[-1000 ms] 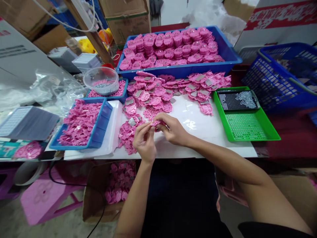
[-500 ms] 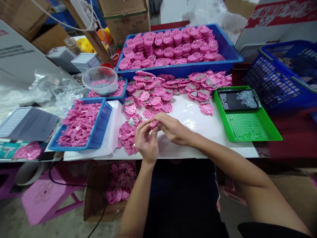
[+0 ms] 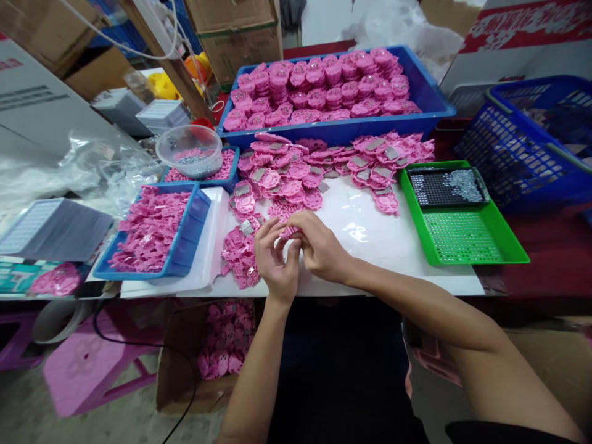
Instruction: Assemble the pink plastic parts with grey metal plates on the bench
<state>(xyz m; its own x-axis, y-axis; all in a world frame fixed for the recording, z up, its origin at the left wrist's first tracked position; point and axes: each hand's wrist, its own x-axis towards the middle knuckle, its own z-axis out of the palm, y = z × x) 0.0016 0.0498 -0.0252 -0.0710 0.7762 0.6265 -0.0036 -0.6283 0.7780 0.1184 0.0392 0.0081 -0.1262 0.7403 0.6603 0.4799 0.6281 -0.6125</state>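
Between the fingertips of both hands is a small pink plastic part (image 3: 290, 232), mostly covered by the fingers. My left hand (image 3: 279, 262) pinches it from the left, thumb raised toward the index finger. From the right, my right hand (image 3: 324, 246) grips the same part with bent fingers. Just left of the hands lies a heap of small pink plastic pieces (image 3: 241, 262) on the white table surface (image 3: 365, 246). Behind them spreads a pile of pink plastic plates (image 3: 289, 185), several with grey patches.
A blue tray (image 3: 185, 246) of long pink pieces stands left, with a clear tub (image 3: 189, 151) of tiny metal parts behind. At the back, a large blue bin (image 3: 324, 126) holds stacked pink assemblies. Right are a green tray (image 3: 504, 240) with a black screw grid and a blue basket (image 3: 499, 142).
Both hands stay together over the same spot; the fingers have shifted slightly and the pink part is turned a little. The whole view has drifted a few pixels.
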